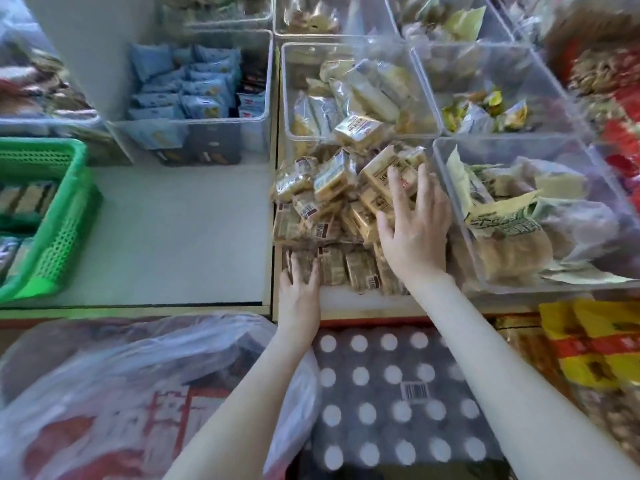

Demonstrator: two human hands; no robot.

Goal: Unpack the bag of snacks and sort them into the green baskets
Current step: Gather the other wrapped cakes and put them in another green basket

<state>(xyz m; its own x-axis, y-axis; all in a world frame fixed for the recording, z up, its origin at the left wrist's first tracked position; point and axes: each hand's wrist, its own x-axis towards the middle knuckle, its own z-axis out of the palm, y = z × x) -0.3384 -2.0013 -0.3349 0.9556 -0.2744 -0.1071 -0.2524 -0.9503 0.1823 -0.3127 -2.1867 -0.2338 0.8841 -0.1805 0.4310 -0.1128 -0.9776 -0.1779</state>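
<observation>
Left hand [299, 292] and right hand [412, 223], fingers extended, brace the heap of tan film-wrapped snack packets [322, 188] without grasping; small batches would suit transfer to the green perforated plastic basket [74, 157].

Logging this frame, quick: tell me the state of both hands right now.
Left hand: open, fingers resting on the front row of snack packets.
Right hand: open, fingers spread over the top of the pile.

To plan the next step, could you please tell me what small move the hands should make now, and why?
Probably curl the right hand around a few tan packets: it lies spread atop them, the left hand touches their front row, neither grips yet, and the green basket stands left.
</observation>
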